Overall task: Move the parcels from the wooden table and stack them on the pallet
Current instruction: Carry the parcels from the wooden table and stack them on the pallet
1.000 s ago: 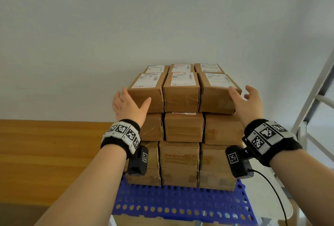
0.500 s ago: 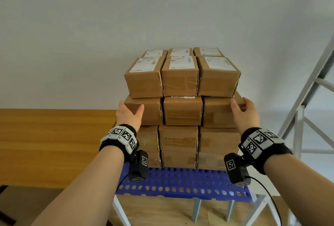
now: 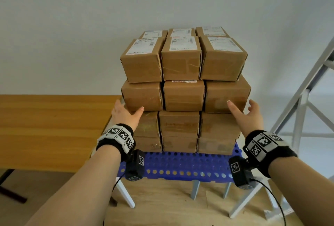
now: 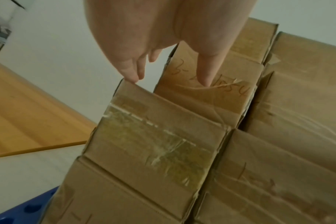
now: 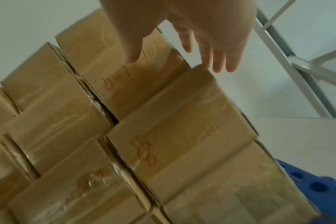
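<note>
Brown cardboard parcels (image 3: 181, 95) stand stacked in several layers on the blue perforated pallet (image 3: 180, 166), the top ones bearing white labels. My left hand (image 3: 126, 114) is open at the stack's left side, fingers straight, thumb by the lower edge of the left parcel in the second layer (image 3: 142, 97). My right hand (image 3: 247, 111) is open at the right side, thumb against the right parcel of that layer (image 3: 226, 97), fingers spread. In the left wrist view the fingertips (image 4: 132, 75) touch a parcel corner (image 4: 125, 84). In the right wrist view the fingers (image 5: 219, 63) hover just off a parcel's edge (image 5: 201, 71).
The wooden table (image 3: 50, 131) lies to the left of the pallet, its visible top bare. A grey metal frame (image 3: 305, 99) rises at the right. The pallet rests on white and grey legs (image 3: 195, 189) over a wood-patterned floor. A pale wall stands behind.
Both hands have slid down the stack's sides from the top layer to the second layer and its lower edge. The view has dropped, showing more of the pallet and its legs.
</note>
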{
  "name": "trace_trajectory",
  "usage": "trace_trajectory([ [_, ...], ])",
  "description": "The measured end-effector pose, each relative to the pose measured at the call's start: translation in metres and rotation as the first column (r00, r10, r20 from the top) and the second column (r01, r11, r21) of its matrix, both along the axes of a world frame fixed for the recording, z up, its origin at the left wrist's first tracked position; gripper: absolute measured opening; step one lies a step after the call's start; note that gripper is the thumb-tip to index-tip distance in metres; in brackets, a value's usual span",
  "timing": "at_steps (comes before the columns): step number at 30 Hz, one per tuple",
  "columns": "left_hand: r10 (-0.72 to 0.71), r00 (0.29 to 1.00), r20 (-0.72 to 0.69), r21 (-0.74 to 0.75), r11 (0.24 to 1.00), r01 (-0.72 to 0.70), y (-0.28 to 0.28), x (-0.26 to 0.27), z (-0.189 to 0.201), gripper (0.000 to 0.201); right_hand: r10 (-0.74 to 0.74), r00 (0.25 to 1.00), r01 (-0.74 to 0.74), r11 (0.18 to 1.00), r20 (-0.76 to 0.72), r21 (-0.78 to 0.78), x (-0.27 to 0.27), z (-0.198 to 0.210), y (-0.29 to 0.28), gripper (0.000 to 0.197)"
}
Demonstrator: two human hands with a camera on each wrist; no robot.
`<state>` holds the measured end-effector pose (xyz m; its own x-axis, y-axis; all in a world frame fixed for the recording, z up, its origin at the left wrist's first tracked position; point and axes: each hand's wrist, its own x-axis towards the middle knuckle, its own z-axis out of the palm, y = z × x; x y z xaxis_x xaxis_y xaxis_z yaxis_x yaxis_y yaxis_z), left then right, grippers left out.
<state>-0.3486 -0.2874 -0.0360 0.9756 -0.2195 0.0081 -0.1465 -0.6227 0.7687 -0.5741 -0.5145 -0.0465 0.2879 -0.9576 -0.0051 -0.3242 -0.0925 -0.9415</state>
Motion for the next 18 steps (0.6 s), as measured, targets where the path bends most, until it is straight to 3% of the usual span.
trace_trajectory([
  [4,0.049,0.995,0.084,0.052,0.997,-0.054,0.002,-0.001,-0.012,0.093,0.003,1.0,-0.001,0.998,-0.03,0.055,-0.008,-0.02,0.007,0.092],
  [10,0.115,0.982,-0.153,-0.052,0.991,-0.124,0.005,0.001,-0.029,0.093,0.008,0.999,-0.006,0.999,-0.036,0.052,-0.005,-0.036,0.01,0.066],
  [14,0.111,0.982,-0.15,-0.078,0.989,-0.124,0.005,-0.002,-0.033,0.083,-0.041,0.999,0.04,0.995,0.008,0.091,0.002,-0.04,0.01,0.061],
  [18,0.085,0.985,-0.148,-0.095,0.991,-0.099,0.01,0.001,-0.037,0.085,-0.058,0.998,0.056,0.996,0.022,0.07,0.0,-0.043,0.011,0.058],
])
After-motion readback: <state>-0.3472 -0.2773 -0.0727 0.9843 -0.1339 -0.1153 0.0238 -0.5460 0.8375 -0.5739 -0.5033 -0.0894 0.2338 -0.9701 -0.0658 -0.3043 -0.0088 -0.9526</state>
